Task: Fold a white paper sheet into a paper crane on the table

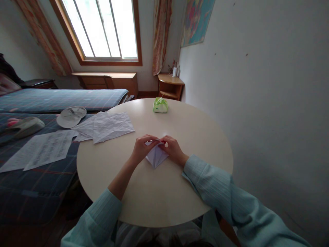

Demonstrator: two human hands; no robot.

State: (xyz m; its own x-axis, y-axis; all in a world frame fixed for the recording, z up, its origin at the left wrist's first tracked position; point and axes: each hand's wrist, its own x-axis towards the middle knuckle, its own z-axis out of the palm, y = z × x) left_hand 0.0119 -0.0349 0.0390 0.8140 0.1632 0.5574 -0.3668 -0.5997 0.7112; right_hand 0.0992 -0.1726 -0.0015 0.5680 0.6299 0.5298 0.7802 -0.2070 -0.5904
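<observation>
A small piece of folded white paper is held between my two hands over the middle of the round table. Its creased lower part spreads into a point toward me. My left hand pinches its far left edge with thumb and fingers. On the other side, my right hand pinches the far right edge, the fingertips of both hands close together. The top of the paper is partly hidden behind my fingers.
Creased white sheets overlap the table's left edge. Printed sheets and a white cap lie on the plaid bed. A green tissue pack stands at the far side of the table. A wall runs along the right.
</observation>
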